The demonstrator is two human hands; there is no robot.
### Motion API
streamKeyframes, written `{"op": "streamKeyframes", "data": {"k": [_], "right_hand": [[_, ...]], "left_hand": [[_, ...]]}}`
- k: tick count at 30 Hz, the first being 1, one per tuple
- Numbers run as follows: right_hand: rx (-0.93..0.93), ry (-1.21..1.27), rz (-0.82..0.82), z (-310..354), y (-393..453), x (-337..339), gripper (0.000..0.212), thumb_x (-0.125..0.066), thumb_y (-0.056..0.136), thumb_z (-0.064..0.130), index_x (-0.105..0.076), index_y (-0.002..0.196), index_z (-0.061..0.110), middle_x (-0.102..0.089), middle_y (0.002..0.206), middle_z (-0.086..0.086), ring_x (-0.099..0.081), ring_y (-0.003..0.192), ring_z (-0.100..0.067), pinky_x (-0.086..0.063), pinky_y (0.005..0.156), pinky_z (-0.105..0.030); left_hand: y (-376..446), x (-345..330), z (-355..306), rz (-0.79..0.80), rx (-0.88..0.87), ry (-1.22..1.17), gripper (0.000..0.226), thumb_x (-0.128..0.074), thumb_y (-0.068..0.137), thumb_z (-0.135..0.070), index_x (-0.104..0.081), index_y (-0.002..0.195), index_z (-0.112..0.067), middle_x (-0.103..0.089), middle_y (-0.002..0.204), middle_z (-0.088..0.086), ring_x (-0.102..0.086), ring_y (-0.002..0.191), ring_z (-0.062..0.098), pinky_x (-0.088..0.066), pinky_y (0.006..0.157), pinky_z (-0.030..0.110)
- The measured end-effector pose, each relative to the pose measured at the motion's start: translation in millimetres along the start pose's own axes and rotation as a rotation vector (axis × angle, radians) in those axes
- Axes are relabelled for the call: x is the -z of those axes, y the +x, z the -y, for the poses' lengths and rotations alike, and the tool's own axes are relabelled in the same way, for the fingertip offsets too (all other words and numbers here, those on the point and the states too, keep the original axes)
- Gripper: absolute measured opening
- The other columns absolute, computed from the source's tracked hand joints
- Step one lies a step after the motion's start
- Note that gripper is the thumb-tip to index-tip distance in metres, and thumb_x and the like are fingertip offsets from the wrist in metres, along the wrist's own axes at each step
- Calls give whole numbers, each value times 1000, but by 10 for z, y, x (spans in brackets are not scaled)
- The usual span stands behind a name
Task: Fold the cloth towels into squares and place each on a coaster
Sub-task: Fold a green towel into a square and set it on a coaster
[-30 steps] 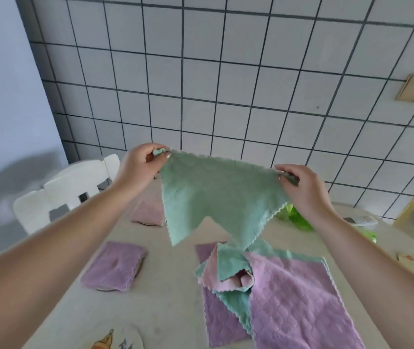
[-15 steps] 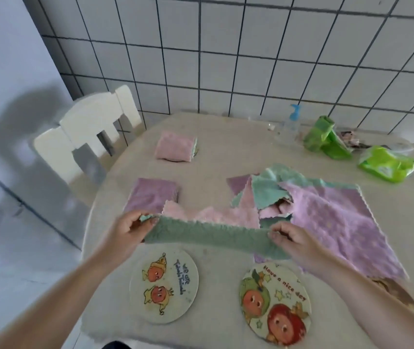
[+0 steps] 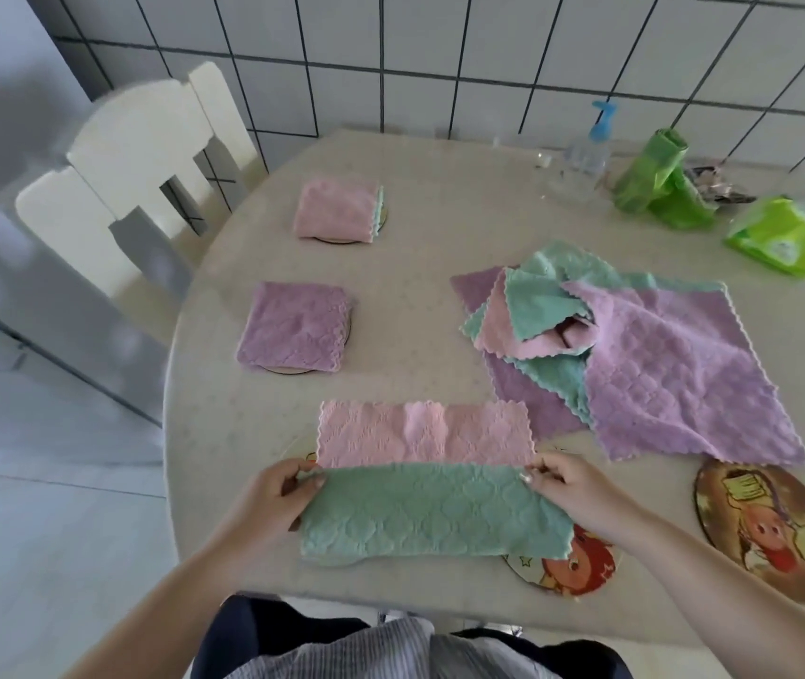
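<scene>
Both hands pinched the green-and-pink towel (image 3: 432, 487) at the near tabletop (image 3: 429, 198) edge: left hand (image 3: 275, 504) gripped its left end, right hand (image 3: 569, 487) its right, green half folded toward the person, over two coasters

A round beige table (image 3: 429, 198) carries two coasters with folded towels, one pink (image 3: 336, 209) and one purple (image 3: 296, 325), a pile of unfolded towels (image 3: 635, 345), a green-pink towel (image 3: 427, 477) at the near edge, picture coasters (image 3: 763, 526), a spray bottle (image 3: 584, 154) and green packets (image 3: 782, 230).
</scene>
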State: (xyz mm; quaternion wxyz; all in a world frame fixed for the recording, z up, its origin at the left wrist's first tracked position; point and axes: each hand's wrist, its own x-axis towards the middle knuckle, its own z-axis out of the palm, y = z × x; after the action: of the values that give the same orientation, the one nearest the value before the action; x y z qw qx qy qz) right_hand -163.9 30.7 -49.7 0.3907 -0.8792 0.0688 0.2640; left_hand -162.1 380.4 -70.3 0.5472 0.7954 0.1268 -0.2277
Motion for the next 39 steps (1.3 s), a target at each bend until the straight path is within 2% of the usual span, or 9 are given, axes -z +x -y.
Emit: {"op": "streamKeyframes", "data": {"k": [8, 24, 28, 30, 32, 34, 36, 37, 39], "right_hand": [[-33, -135, -138, 57, 387, 130, 15, -51, 94, 29, -62, 103, 23, -61, 65, 6, -41, 42, -4, -31, 42, -15], [-16, -324, -206, 142, 720, 207, 14, -52, 92, 33, -60, 89, 22, -64, 66, 5, -56, 53, -12, -45, 51, -29], [21, -399, -216, 190, 725, 223, 15, -51, 93, 36, -57, 88, 23, -57, 59, 8, -49, 48, -9, -33, 43, -24], [45, -387, -236, 206, 733, 226, 17, -51, 92, 37, -57, 87, 23, -57, 61, 8, -50, 50, -9, -30, 43, -25], [62, -366, -247, 204, 748, 226, 18, -52, 92, 39, -57, 87, 23, -59, 66, 8, -53, 54, -10, -32, 44, -25], [77, -374, -243, 200, 762, 221, 19, -51, 92, 40, -57, 89, 23, -61, 70, 8, -54, 56, -9, -35, 45, -25], [91, -389, -243, 198, 789, 218, 19, -51, 92, 40, -57, 89, 22, -62, 69, 7, -52, 53, -8, -33, 44, -25], [93, -402, -237, 196, 806, 219, 18, -51, 92, 38, -58, 90, 22, -62, 67, 7, -51, 49, -8, -32, 42, -24], [76, -450, -212, 179, 844, 224, 17, -52, 93, 35, -59, 92, 20, -58, 60, 7, -46, 44, -8, -29, 41, -22]], "left_hand": [[615, -94, -174, -116, -66, 126, 15, -58, 90, -17, -61, 76, -20, -51, 61, 3, -44, 54, 17, -36, 53, 27], [953, -123, -318, -179, 66, 387, 26, -56, 90, -30, -48, 69, -16, -52, 63, 4, -48, 52, 19, -37, 49, 27], [933, -121, -357, -221, 78, 400, 25, -58, 89, -32, -56, 100, -9, -60, 88, 6, -58, 72, 20, -47, 60, 29], [863, -139, -394, -336, -39, 509, 35, -59, 88, -34, -52, 113, -11, -56, 104, 4, -58, 85, 20, -51, 68, 33], [790, -237, -479, -396, -355, 678, 37, -62, 86, -30, -54, 117, -11, -56, 113, 6, -57, 97, 24, -51, 80, 41], [719, -457, -584, -254, -624, 807, 38, -62, 86, -27, -56, 121, -14, -56, 124, 4, -52, 115, 23, -45, 95, 46], [677, -751, -586, -13, -725, 987, 48, -50, 90, -39, -46, 134, -19, -39, 144, -3, -31, 136, 19, -20, 114, 47], [677, -871, -530, 66, -750, 1086, 54, -41, 91, -47, -40, 138, -20, -31, 149, -4, -22, 141, 19, -9, 115, 46], [686, -989, -385, 135, -721, 1240, 64, -30, 88, -57, -40, 138, -19, -33, 149, 2, -25, 140, 23, -14, 111, 51]]}}
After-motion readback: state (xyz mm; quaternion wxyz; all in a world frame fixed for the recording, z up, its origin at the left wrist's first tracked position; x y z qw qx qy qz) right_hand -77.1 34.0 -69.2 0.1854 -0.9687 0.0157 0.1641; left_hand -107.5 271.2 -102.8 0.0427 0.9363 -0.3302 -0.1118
